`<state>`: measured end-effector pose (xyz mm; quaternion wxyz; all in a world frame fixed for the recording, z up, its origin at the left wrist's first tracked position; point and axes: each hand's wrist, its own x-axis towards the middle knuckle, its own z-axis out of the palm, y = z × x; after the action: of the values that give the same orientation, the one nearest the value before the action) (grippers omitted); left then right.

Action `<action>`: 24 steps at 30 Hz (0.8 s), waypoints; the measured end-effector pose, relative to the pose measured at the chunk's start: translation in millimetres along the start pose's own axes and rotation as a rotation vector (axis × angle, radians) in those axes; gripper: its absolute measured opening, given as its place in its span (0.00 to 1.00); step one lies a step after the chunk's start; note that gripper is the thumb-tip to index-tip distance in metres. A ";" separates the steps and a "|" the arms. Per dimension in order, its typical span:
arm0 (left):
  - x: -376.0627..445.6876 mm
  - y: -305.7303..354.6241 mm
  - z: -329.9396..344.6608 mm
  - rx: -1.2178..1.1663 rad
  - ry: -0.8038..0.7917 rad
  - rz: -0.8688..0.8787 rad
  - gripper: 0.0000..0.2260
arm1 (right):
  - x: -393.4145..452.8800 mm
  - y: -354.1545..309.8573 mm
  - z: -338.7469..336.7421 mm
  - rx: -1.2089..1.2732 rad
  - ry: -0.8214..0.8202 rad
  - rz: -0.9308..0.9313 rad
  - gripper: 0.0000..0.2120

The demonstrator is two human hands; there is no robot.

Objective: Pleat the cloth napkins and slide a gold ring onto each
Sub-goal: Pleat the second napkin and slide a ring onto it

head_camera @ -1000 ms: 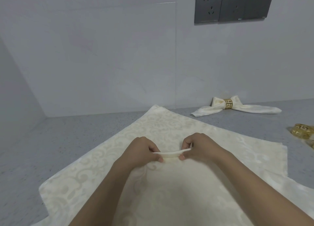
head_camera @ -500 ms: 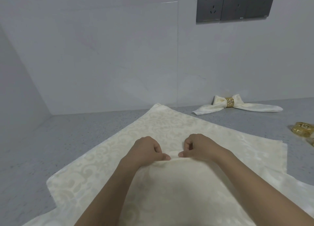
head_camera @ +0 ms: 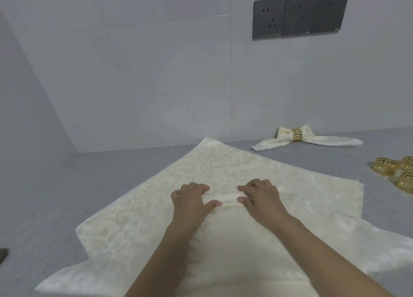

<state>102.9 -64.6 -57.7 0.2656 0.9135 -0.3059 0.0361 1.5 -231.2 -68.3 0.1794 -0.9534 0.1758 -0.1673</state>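
Head view: your left hand (head_camera: 194,201) and right hand (head_camera: 260,196) have laid the raised fold down and now pinch a fresh pleat in the napkin (head_camera: 225,169). Pleating is barely begun; the loose rings (head_camera: 395,169) wait.

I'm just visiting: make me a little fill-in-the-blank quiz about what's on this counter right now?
1. Both hands, left hand and right hand, pinch a small ____ of the cream napkin.
2. The finished napkin by the wall wears a ____ ring.
3. The spare rings lie to the person's ____.
4. On the wall hang dark power ____.

Missing words: fold; gold; right; sockets
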 end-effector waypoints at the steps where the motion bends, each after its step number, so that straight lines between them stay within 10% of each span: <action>1: 0.0 0.9 -0.4 0.006 0.006 0.009 0.20 | 0.0 -1.0 -1.1 -0.012 0.005 -0.007 0.16; 10: -9.4 2.0 -18.3 0.056 0.071 0.132 0.02 | -13.9 -3.8 -24.0 0.069 0.104 -0.115 0.05; 24: -18.3 -5.5 -41.6 -0.146 -0.302 0.056 0.08 | -18.5 6.7 -53.3 0.233 -0.266 -0.053 0.08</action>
<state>95.3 -30.0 -28.8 0.2812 0.8779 -0.3696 -0.1167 -37.1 -244.9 -28.9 0.3056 -0.9442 0.1046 -0.0638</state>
